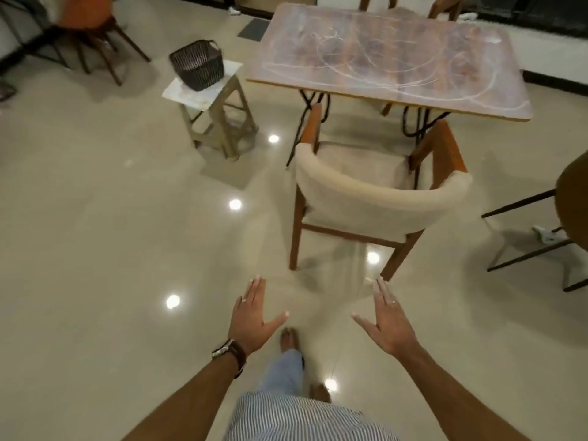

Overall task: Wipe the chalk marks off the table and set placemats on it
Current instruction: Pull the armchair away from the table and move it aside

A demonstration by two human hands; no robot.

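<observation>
A brown rectangular table (391,58) stands at the far side, its top covered in white chalk scrawls (346,55). My left hand (253,316) and my right hand (386,319) are stretched out flat over the floor, well short of the table, fingers spread and holding nothing. A dark woven basket (198,65) sits on a small stool (210,100) to the left of the table. No cloth or placemat shows in view.
A cream-backed wooden armchair (378,198) stands between me and the table. More chairs stand behind the table, an orange one (86,23) at the far left, and a dark metal-legged chair (569,218) at the right edge. Glossy beige floor lies around.
</observation>
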